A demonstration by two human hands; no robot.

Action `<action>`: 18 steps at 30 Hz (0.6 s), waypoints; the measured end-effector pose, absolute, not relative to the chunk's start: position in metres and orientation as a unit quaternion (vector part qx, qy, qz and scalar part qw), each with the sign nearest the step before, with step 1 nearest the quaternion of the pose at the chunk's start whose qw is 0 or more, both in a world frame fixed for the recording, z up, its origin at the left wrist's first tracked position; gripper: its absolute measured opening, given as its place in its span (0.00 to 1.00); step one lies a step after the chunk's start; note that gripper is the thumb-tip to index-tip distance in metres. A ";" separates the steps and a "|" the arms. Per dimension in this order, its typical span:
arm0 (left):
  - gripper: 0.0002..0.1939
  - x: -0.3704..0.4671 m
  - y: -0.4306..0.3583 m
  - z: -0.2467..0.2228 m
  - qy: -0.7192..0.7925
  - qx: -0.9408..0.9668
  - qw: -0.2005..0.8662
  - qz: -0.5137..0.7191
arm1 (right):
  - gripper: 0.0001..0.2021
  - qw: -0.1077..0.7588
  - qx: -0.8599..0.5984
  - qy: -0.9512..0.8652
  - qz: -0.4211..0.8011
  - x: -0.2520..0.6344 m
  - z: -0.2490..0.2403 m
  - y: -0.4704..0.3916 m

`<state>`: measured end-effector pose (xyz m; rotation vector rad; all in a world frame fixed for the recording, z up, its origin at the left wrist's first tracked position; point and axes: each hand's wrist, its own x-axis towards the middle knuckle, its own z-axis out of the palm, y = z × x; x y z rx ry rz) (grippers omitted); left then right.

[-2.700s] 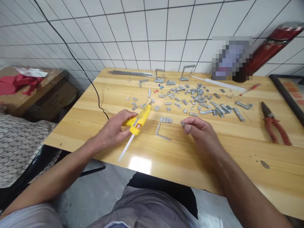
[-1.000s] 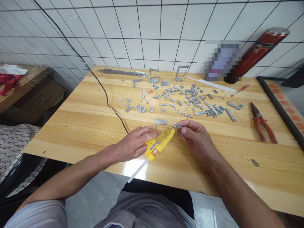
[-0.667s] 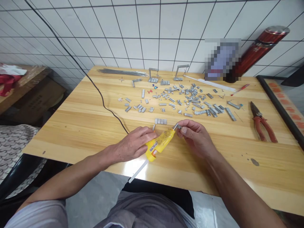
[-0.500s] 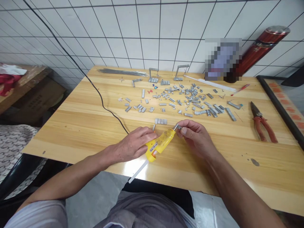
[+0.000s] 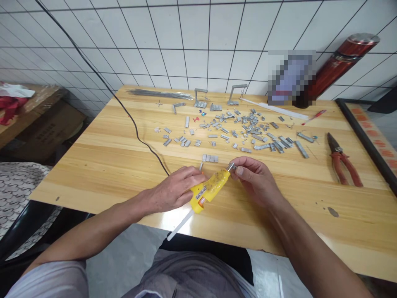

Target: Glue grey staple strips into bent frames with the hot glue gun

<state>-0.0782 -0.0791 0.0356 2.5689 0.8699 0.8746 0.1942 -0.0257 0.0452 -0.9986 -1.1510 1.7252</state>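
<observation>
My left hand is closed around the handle of a yellow glue gun, with a white glue stick poking out of its back end. The gun's metal nozzle points up and right, at the fingertips of my right hand. Thumb and forefinger there pinch a small grey piece, mostly hidden by the fingers and nozzle. Just beyond the gun, a short row of grey blocks lies on the wooden table.
Many small grey pieces are scattered across the table's middle. Two small grey stands and a bundle of thin wires lie near the tiled wall. Red-handled pliers, a red flask and a framed board are at right. A black cord crosses the left side.
The glue gun has shifted very slightly, its nozzle a touch further right at the pinched piece. The black cord has moved a little to the right. Both hands keep their grips.
</observation>
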 end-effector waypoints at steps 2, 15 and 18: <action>0.22 -0.078 -0.079 0.035 0.301 0.891 0.148 0.305 | 0.17 0.407 -0.397 -0.455 0.685 0.194 0.046 -0.026; 0.21 -0.076 -0.080 0.036 0.288 0.882 0.176 0.328 | 0.17 0.408 -0.392 -0.446 0.693 0.192 0.047 -0.028; 0.21 -0.074 -0.080 0.035 0.271 0.884 0.189 0.330 | 0.17 0.411 -0.392 -0.442 0.695 0.192 0.044 -0.027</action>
